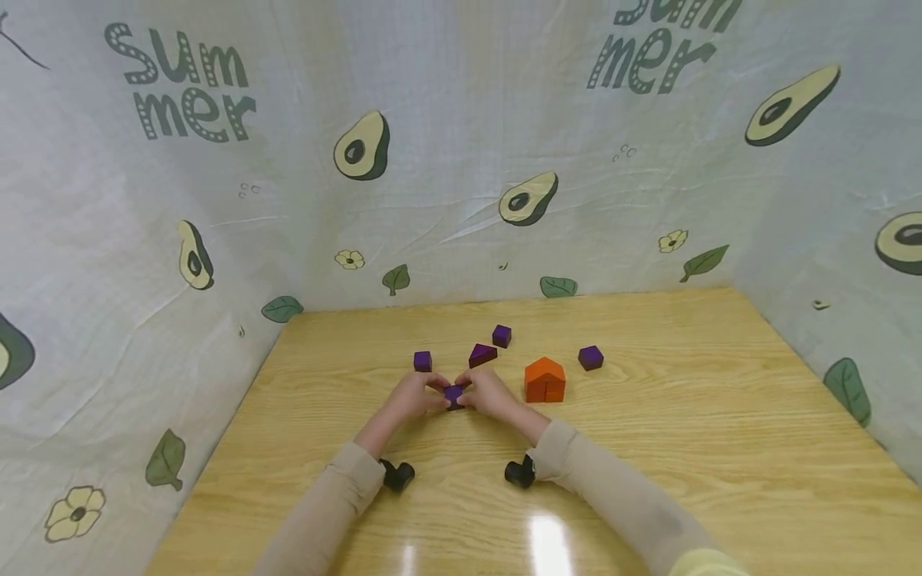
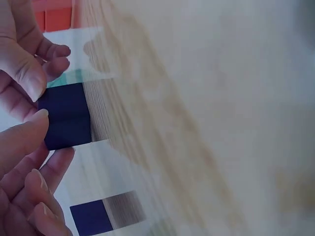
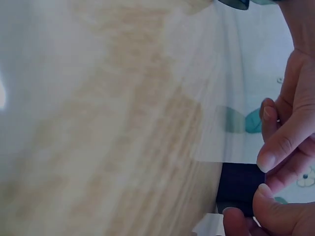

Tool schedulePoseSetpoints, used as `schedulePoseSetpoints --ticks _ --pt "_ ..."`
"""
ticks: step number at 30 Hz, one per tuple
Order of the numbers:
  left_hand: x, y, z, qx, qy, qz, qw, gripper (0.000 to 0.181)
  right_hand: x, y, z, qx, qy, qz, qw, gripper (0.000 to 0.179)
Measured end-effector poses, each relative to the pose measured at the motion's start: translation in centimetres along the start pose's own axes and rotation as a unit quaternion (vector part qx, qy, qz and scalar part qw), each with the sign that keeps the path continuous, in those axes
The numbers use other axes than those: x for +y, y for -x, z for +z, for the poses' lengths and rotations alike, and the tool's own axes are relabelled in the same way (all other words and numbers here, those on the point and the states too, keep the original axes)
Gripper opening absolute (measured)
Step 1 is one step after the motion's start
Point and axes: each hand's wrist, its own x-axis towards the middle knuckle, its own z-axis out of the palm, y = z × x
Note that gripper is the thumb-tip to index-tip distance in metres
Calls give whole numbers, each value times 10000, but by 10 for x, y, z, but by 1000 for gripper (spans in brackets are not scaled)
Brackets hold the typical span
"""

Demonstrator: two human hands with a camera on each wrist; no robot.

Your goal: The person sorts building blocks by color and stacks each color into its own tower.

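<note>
The orange toy house stands on the tabletop and serves as the reference. The purple block is located to the left of the house, between the two hands. The left hand pinches the block from its left side; the right hand pinches it from the side nearer the house. Fingers of both hands are bent and in contact with the block. A faint line crosses the block's face; whether it is an edge or a joint cannot be determined.

Remaining parts: a purple cube, farther left of the house; a purple triangle, left of and behind the house; a second cube, behind the house and slightly left; a third block, right of the house.
</note>
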Motion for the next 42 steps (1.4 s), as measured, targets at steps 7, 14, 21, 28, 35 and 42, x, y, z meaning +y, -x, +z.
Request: schedulePoseSetpoints --ticks 7,14,21,28,35,42 --pt "-5 9 1 -203 130 244 9994 25 -5 13 6 5 582 -245 9980 24" --pt "-9 12 0 -376 165 424 9983 26 -7 16 11 79 835 -175 9963 25" --pt "-11 9 2 -391 284 504 9976 25 -6 16 8 52 716 -118 9974 25" --pt "-13 3 -1 -338 368 466 9977 24 -7 10 5 52 499 45 9987 27" --pt "-15 1 -3 -284 327 444 9981 23 -9 7 6 47 432 134 9990 27" --pt "-16 0 -5 -344 457 364 9977 23 -11 5 7 47 463 211 9987 28"
